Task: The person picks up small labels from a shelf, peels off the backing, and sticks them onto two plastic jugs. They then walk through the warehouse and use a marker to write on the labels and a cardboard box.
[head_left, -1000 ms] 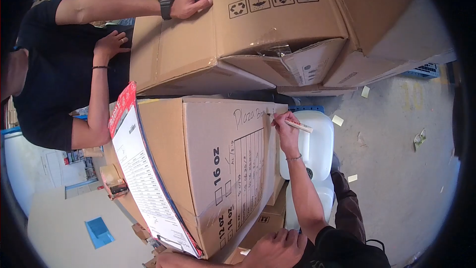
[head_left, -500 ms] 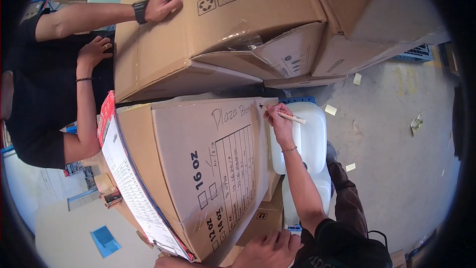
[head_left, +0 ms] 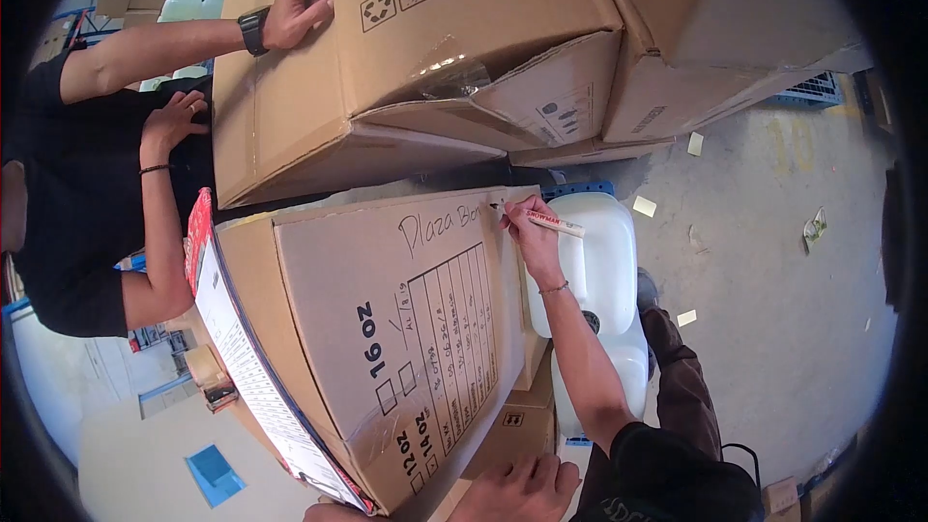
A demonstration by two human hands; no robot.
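My right hand (head_left: 530, 232) grips a white marker (head_left: 555, 224) with its tip on the upper edge of a brown cardboard box (head_left: 329, 271), just after the handwritten words "Plaza Bo". The box face carries a printed table and "16 oz", "14 oz", "12 oz" checkboxes. My left hand (head_left: 522, 488) lies flat on the box's near corner at the bottom of the view, holding nothing. A printed sheet with a red header (head_left: 242, 348) lies against the box's left side.
A co-worker in a black shirt (head_left: 87, 193) stands at the left, one hand (head_left: 300, 2) with a wristwatch on a larger box (head_left: 406, 58), the other hand (head_left: 174, 121) at its side. White plastic jugs (head_left: 599, 271) stand under my arm. Paper scraps litter the concrete floor (head_left: 773, 309).
My right hand and the marker have moved a little further along the handwritten line. The view has shifted, so the boxes and the co-worker sit further left. The co-worker's hands stay on the upper box.
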